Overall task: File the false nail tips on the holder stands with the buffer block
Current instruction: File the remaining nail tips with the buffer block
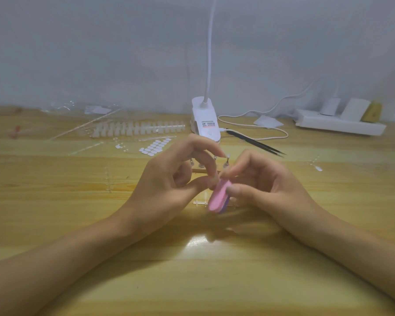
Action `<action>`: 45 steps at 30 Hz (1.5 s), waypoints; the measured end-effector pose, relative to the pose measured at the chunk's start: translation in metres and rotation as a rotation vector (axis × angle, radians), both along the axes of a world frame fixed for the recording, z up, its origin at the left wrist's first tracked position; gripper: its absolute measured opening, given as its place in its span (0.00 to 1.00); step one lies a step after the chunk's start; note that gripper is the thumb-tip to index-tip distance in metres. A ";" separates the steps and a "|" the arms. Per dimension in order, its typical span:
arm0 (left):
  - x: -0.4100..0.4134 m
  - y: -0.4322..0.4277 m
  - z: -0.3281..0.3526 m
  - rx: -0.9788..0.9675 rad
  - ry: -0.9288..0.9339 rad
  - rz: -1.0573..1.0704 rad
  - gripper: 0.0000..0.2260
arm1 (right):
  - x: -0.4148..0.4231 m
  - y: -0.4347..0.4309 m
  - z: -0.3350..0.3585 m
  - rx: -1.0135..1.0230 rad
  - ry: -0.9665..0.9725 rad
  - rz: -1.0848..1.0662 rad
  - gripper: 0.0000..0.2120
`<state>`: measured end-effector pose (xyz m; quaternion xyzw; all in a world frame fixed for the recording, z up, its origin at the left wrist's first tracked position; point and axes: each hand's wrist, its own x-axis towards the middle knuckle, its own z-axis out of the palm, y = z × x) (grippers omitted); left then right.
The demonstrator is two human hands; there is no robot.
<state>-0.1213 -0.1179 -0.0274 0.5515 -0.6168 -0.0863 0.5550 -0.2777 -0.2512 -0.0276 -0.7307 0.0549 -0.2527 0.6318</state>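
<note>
Head camera looks down at our two hands, close together over a wooden table (192, 270).

Our right hand (267, 185) holds the pink block (217, 197). Our thumb presses on one side of it and our curled fingers press on the other side. The block is tilted, with its top end up by our fingertips and its low end near the table. It has a purple layer under the pink one.

Our left hand (169, 179) is just beside the block. Its thumb and a bent finger are pinched together right at the top end of the block. We cannot tell what is between them, because it is too small and partly hidden. The pointer finger of this hand reaches forward.

Just behind our fingers stand little metal stands (201, 165) in a row. One stand has a clear nail tip (227, 156) on top, just beside our left pointer finger. Our hands hide part of the row.

Farther back on the table is a long strip of white nail tips (137, 128). Near it lies a sheet of small white stickers (155, 147). A white clip lamp (204, 119) stands in the middle at the back, with a white cord (260, 127) running to the right. Black tweezers (258, 143) lie next to the lamp. A white power strip (338, 124) sits far off on the right by the wall.
</note>
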 end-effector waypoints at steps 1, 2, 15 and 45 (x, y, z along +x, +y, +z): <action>0.000 0.000 0.000 0.000 -0.004 0.000 0.14 | 0.000 0.000 0.000 0.004 -0.015 -0.032 0.06; 0.000 0.000 0.000 0.000 -0.011 0.001 0.14 | 0.000 -0.001 0.001 0.032 -0.032 -0.094 0.07; -0.002 0.001 0.001 -0.006 -0.066 0.035 0.13 | 0.001 -0.001 0.001 0.112 -0.008 -0.090 0.05; -0.006 0.002 0.000 -0.004 -0.232 0.100 0.13 | 0.001 -0.004 0.003 0.145 -0.065 -0.215 0.06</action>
